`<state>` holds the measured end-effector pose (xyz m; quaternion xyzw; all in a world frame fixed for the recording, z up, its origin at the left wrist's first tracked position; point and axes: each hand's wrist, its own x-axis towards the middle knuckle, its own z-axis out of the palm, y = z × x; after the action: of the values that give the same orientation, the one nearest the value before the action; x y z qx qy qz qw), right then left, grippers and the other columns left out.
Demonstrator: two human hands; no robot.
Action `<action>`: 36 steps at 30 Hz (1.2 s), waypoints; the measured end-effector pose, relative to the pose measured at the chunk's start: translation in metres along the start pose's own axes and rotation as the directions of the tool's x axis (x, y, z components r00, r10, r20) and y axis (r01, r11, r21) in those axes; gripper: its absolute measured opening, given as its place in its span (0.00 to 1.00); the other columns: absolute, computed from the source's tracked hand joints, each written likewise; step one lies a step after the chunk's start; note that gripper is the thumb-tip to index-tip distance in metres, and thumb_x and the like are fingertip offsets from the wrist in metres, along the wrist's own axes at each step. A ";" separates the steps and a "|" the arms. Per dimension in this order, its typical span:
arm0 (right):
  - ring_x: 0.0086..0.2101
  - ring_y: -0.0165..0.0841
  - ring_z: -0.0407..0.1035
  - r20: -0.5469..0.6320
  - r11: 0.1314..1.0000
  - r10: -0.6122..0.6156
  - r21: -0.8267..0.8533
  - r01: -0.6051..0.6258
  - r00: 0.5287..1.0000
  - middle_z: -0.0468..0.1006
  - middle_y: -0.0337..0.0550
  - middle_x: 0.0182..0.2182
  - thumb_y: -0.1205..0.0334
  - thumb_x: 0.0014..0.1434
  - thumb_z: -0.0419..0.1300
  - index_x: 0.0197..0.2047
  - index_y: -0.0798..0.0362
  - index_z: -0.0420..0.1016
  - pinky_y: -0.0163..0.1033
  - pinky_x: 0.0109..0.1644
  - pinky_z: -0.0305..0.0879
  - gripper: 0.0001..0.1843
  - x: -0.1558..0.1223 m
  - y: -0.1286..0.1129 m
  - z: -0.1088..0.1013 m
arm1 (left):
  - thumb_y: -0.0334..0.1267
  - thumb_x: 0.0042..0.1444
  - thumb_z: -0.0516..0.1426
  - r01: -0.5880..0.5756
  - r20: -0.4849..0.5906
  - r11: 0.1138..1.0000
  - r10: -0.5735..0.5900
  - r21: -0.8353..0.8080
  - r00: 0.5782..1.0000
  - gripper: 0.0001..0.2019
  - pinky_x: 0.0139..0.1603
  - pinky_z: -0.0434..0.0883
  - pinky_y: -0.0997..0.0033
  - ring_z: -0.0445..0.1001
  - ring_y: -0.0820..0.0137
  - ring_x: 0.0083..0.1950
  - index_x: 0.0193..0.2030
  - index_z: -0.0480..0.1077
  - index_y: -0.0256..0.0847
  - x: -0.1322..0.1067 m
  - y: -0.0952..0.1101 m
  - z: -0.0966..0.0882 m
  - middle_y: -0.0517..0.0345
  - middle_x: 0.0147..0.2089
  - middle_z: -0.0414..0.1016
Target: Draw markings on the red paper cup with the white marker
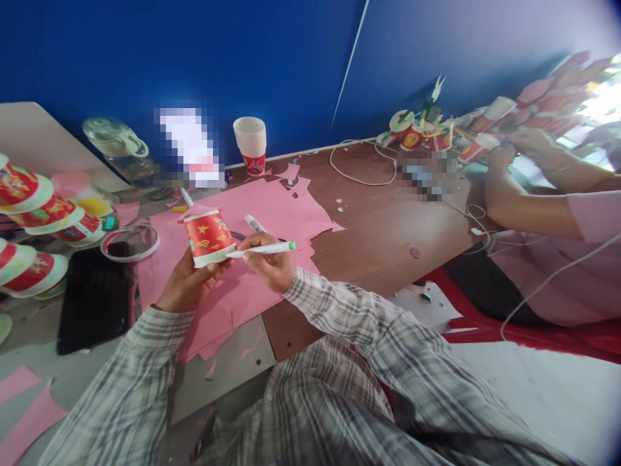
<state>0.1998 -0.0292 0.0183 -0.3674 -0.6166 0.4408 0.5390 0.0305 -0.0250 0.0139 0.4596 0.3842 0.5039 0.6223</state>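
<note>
My left hand point(187, 285) is closed round the lower part of a red paper cup point(209, 234) printed with a yellow star. The cup is upside down, its pale rim at the bottom. Between the fingers of my right hand point(272, 262) is a white marker pen point(266, 248) with a green end. Its tip meets the cup's rim, or comes very close to it. Under both hands lie large pink paper sheets point(286, 210). A white marker cap or pen point(254, 223) rests on the paper just behind my right hand.
Stacked paper cups point(251, 145) stand by the blue wall. At left are decorated cups point(43, 200), a roll of tape point(130, 243), a black phone point(96, 298) and a clear bottle point(116, 149). On the right, another person's arms point(528, 200) work near more cups and a white cable point(361, 182).
</note>
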 end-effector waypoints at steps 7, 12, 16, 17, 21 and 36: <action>0.26 0.24 0.60 -0.054 1.000 0.023 0.010 -0.022 0.998 0.69 0.39 0.25 0.63 0.56 0.52 0.37 0.59 0.69 0.35 0.35 0.66 0.09 0.001 -0.006 -0.001 | 0.39 0.37 0.63 0.017 0.014 0.999 -0.016 -0.043 1.000 0.28 0.50 0.60 0.47 0.68 0.56 0.48 0.48 0.63 0.44 0.000 -0.001 -0.002 0.48 0.46 0.70; 0.24 0.24 0.58 -0.009 0.998 0.032 0.054 -0.032 0.999 0.69 0.38 0.24 0.62 0.55 0.52 0.35 0.58 0.68 0.34 0.30 0.63 0.09 0.001 -0.005 -0.001 | 0.38 0.37 0.63 0.024 0.018 0.996 -0.023 -0.088 1.000 0.28 0.50 0.61 0.52 0.68 0.59 0.47 0.48 0.62 0.42 0.001 0.000 -0.002 0.47 0.46 0.70; 0.23 0.23 0.57 -0.013 0.998 0.040 0.039 -0.039 0.999 0.67 0.37 0.23 0.62 0.55 0.52 0.36 0.58 0.68 0.33 0.29 0.61 0.09 0.001 -0.004 0.000 | 0.37 0.36 0.63 0.028 0.009 0.995 -0.027 -0.101 1.000 0.29 0.50 0.60 0.52 0.68 0.59 0.47 0.49 0.62 0.42 0.000 -0.001 -0.003 0.48 0.46 0.70; 0.22 0.23 0.56 -0.025 0.998 0.044 0.035 -0.043 0.999 0.66 0.36 0.22 0.62 0.56 0.52 0.36 0.58 0.68 0.33 0.29 0.61 0.09 0.001 -0.004 -0.001 | 0.37 0.36 0.63 0.027 0.012 0.995 -0.026 -0.100 1.000 0.28 0.50 0.60 0.52 0.68 0.59 0.47 0.48 0.63 0.42 0.000 -0.001 -0.003 0.48 0.46 0.70; 0.23 0.24 0.58 -0.053 0.998 0.034 0.063 -0.030 0.998 0.65 0.35 0.21 0.61 0.56 0.51 0.36 0.57 0.68 0.34 0.30 0.63 0.09 0.001 -0.006 -0.002 | 0.39 0.36 0.63 0.024 0.028 0.996 -0.022 -0.089 0.999 0.27 0.50 0.61 0.53 0.68 0.59 0.47 0.48 0.63 0.41 0.001 -0.001 -0.003 0.47 0.45 0.70; 0.36 0.27 0.71 -0.163 0.999 -0.033 -0.006 0.032 0.986 0.75 0.41 0.32 0.59 0.63 0.47 0.51 0.54 0.63 0.40 0.53 0.68 0.15 0.005 -0.009 -0.002 | 0.37 0.35 0.63 -0.009 -0.023 0.994 0.007 -0.105 1.000 0.31 0.47 0.62 0.52 0.69 0.57 0.47 0.50 0.62 0.40 0.001 -0.002 -0.004 0.44 0.49 0.68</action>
<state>0.2007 -0.0276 0.0280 -0.3929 -0.5771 0.3995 0.5941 0.0277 -0.0234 0.0112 0.4221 0.3623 0.5311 0.6392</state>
